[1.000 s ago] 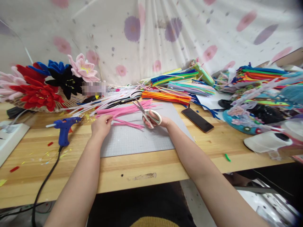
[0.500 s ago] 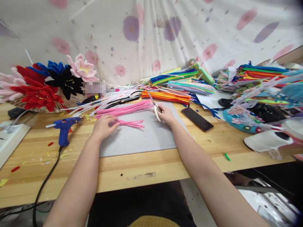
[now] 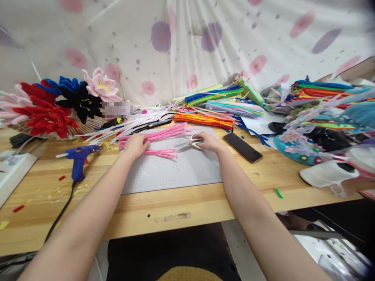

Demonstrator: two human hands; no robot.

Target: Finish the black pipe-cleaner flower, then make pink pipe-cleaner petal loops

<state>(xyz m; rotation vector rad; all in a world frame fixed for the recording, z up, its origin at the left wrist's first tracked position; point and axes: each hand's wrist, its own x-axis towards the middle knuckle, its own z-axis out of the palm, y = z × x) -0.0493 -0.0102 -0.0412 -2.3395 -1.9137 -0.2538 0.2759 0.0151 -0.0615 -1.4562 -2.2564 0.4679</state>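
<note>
My left hand [image 3: 135, 144] lies on the left ends of a small bunch of pink pipe cleaners [image 3: 159, 153] on the grey cutting mat [image 3: 175, 171], fingers curled over them. A longer pink bundle [image 3: 158, 134] lies just behind. My right hand [image 3: 208, 141] holds white-handled scissors [image 3: 190, 142] low over the mat, blades pointing left toward the pink stems. Both forearms reach in from the near edge.
A blue glue gun [image 3: 78, 156] with its black cord lies left of the mat, a black phone [image 3: 241, 147] to the right. Stacks of coloured pipe cleaners [image 3: 216, 105] fill the back. Finished fabric flowers [image 3: 55, 105] sit at the back left, a white power strip [image 3: 11, 171] at the far left.
My right hand has lowered the scissors from upright to flat on the mat, blades now pointing left. My left hand slid forward onto the pink stems.
</note>
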